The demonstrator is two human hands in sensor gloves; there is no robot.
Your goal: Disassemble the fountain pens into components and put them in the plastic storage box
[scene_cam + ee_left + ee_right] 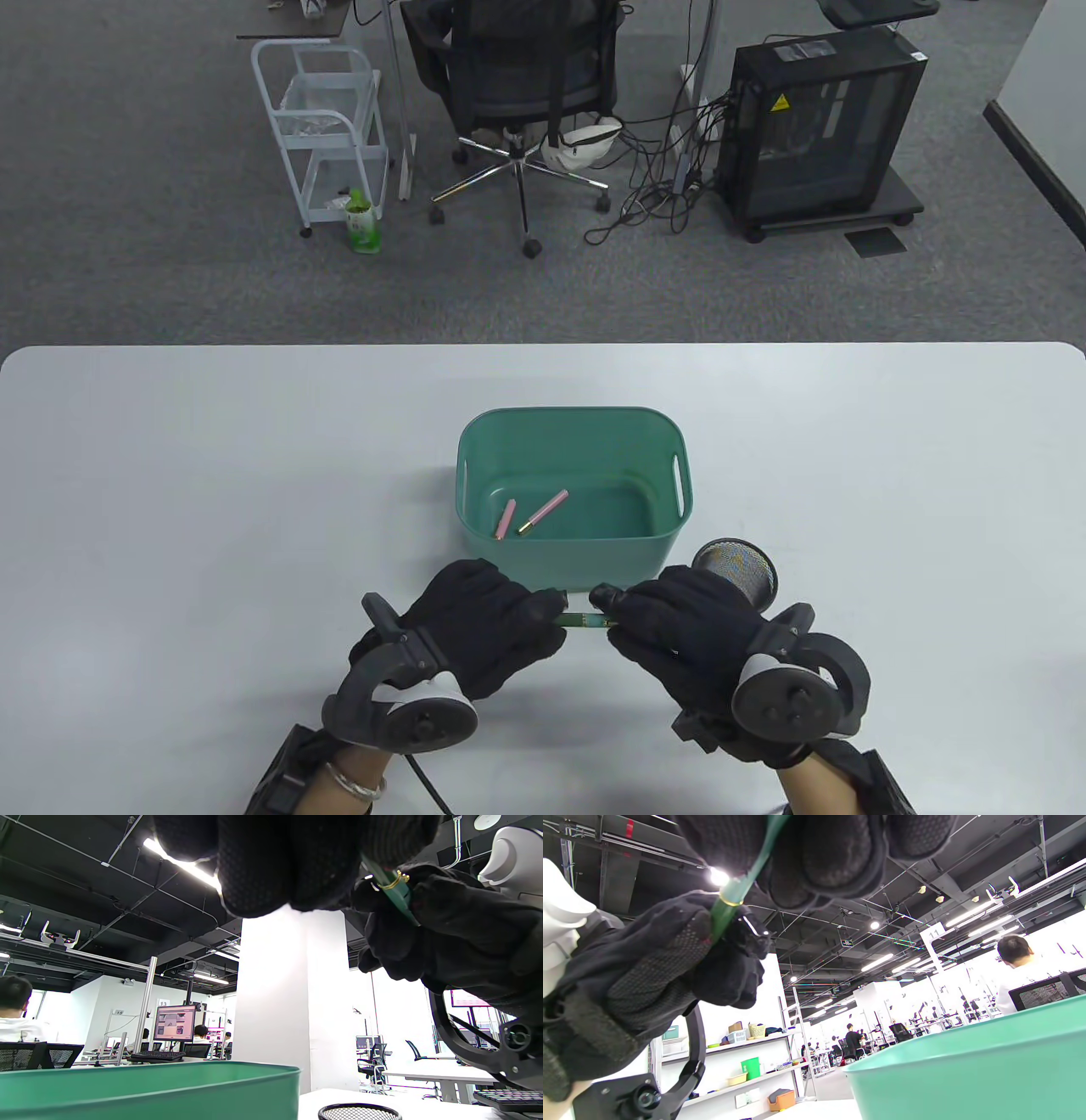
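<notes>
A pale grey table with rounded far corners fills the lower half of the table view. Beyond its far edge lies grey carpet, with, from left to right, a white wire cart, a green bottle on the floor, a black office chair and a black computer tower with tangled cables beside it.

Near the table's front edge, two black-gloved hands meet at a green fountain pen held level above the surface. The left hand comes in from the bottom left, its fingers curled around the pen's left end. The right hand comes in from the bottom right, fingers and thumb clamped on the pen's right end. Only a short green stretch with a gold ring shows between them. A grey tracker sits on the back of each hand.

Just beyond the hands, at the middle of the table, stands a teal plastic box with slot handles at its short sides. Two pink pen parts lie on its floor, toward the left end. Behind the right hand, near the box's front right corner, stands a black mesh cup.
</notes>
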